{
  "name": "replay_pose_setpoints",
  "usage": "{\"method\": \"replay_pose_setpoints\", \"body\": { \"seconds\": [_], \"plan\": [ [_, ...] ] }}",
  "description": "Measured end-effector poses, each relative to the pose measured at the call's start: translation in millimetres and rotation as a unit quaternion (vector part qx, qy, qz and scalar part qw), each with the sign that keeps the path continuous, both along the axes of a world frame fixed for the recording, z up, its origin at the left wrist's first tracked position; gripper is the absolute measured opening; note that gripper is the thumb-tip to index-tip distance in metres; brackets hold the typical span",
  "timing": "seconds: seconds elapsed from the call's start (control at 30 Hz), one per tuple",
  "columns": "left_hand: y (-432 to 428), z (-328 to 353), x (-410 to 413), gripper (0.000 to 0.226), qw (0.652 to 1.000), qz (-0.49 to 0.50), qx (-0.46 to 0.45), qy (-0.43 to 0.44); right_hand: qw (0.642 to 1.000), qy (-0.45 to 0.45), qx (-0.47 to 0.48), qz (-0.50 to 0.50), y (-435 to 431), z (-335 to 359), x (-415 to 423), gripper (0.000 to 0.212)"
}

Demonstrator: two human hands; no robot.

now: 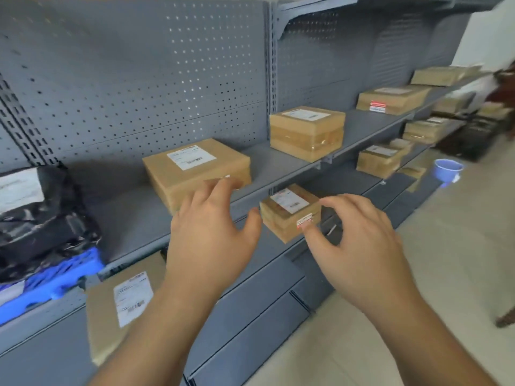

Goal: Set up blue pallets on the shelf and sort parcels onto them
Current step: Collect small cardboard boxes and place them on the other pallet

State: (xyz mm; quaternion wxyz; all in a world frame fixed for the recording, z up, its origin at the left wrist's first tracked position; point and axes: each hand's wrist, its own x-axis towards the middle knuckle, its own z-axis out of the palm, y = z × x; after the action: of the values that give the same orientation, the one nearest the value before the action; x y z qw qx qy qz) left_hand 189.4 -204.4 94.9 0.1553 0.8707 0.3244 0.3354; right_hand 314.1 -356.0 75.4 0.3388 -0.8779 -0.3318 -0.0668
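Observation:
A blue pallet (47, 280) sits at the left end of the grey shelf (133, 227), with black plastic-wrapped parcels (41, 218) piled on it. A labelled cardboard parcel (195, 168) lies on the same shelf, just past my left hand (211, 238), whose spread fingers hover at its front edge and hold nothing. My right hand (359, 246) is open too, its fingers loosely curved over a small parcel (289, 213) on the shelf below. Another box (306, 132) stands further right on the upper shelf.
More cardboard parcels (390, 100) line the shelves toward the right. A flat parcel (122, 305) leans on a lower shelf at the left. A blue bucket (447, 171) stands on the pale floor, and a person (505, 90) is blurred at the far right.

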Motion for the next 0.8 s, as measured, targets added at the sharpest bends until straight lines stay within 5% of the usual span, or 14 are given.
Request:
{"method": "replay_pose_setpoints", "body": {
  "seconds": [0.4, 0.8],
  "plan": [
    [-11.5, -25.9, 167.7, 0.044, 0.982, -0.183, -0.046, 0.029, 0.982, 0.025, -0.016, -0.188, -46.6, -10.0, 103.2, 0.056],
    [12.0, -56.4, 334.0, 0.049, 0.927, -0.356, 0.011, 0.116, 0.934, 0.028, -0.115, -0.338, -32.6, -35.7, 213.7, 0.056]
  ]
}}
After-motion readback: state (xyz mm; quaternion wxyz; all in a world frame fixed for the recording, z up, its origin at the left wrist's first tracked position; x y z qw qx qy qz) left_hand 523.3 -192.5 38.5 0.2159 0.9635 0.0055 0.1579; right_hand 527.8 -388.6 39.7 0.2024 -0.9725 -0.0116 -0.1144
